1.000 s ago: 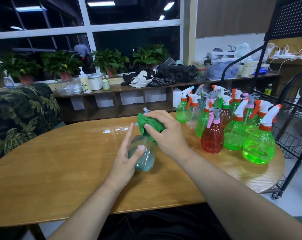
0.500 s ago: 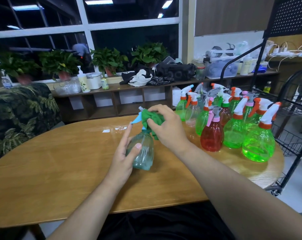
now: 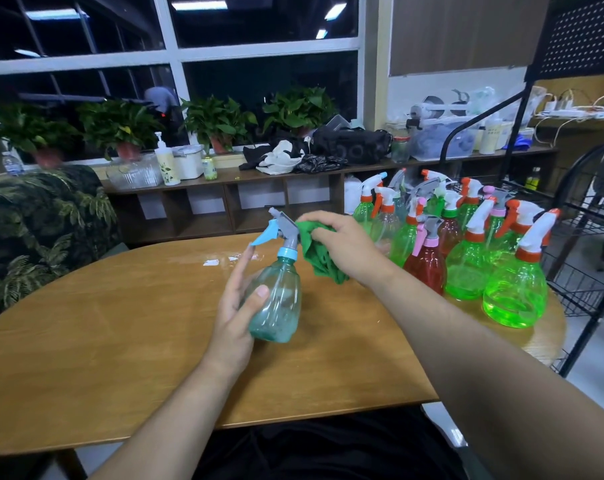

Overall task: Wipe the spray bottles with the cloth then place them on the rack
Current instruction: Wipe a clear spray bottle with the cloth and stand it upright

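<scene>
— So, where was the bottle that was in hand?

— The teal spray bottle was upright over the middle of the wooden table. I could not tell whether its base touched the top. The left hand held its belly, with the thumb pressed on the near side, the fingers wrapped behind and the forefinger pointing up along the left side.

— And the other hand?

— The right hand clutched the green cloth in a bunch, fingers closed round it. The cloth lay against the right side of the bottle's grey sprayer head, just above the blue collar. The blue trigger stuck out to the left.

— What about the rest?

— The other spray bottles stood crowded at the table's right end. They were mostly green, with orange-and-white, pink or grey heads. A red bottle stood nearest the cloth. The black wire rack stood just right of the table, beside them.

— Could you read any writing?

— Nothing legible. On the far shelf under the window, a white pump bottle bore a green leafy print. A small can right of it had a label too small to read. Farther right, a black bag carried pale lettering, too blurred to make out.
</scene>
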`<state>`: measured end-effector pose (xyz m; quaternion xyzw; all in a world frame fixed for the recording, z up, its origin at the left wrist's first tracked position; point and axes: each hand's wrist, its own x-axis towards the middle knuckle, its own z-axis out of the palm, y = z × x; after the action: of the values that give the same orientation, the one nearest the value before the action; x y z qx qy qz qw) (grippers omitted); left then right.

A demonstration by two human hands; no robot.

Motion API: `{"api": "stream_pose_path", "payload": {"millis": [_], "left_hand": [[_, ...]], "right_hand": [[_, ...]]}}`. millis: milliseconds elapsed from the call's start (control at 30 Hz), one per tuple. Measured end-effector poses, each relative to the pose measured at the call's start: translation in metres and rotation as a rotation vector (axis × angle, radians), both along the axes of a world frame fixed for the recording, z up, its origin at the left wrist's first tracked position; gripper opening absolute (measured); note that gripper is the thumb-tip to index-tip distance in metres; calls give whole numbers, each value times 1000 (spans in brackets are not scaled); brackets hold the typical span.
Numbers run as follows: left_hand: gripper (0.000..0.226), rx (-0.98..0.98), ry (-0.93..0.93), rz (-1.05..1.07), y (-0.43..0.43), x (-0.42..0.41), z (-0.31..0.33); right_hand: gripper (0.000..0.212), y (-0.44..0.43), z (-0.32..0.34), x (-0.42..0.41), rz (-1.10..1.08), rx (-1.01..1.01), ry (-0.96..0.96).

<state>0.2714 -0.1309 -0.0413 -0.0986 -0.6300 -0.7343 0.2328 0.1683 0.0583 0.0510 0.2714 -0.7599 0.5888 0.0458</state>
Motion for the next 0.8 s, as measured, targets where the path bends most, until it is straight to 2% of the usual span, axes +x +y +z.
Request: {"api": "stream_pose_path", "payload": {"millis": [100,233,300,400,500,633,800], "left_hand": [[75,-8,-18,1,-2,-1,-1],[74,-68,-20,-44,0,-2,-2],[70,-59,-4,-35,-1,-1,-1],[62,10,23,-2,-4,-1,1],[64,7,23,-16,-3,-1,4],[60,-10,17,20,-1,-1,3],[55,-56,18,73,8,2,12]], "right_hand": [[34,9,3,0,-36,78,1],[33,0,18,5,-86,-59,118],[31,-7,17,10,-73,3,164],[26,-4,9,10,-71,88,75],[20,9,3,13,-92,89,-24],[17,17,-9,25,-182,45,-53],[23,13,-30,52,-133,-63,-152]]}}
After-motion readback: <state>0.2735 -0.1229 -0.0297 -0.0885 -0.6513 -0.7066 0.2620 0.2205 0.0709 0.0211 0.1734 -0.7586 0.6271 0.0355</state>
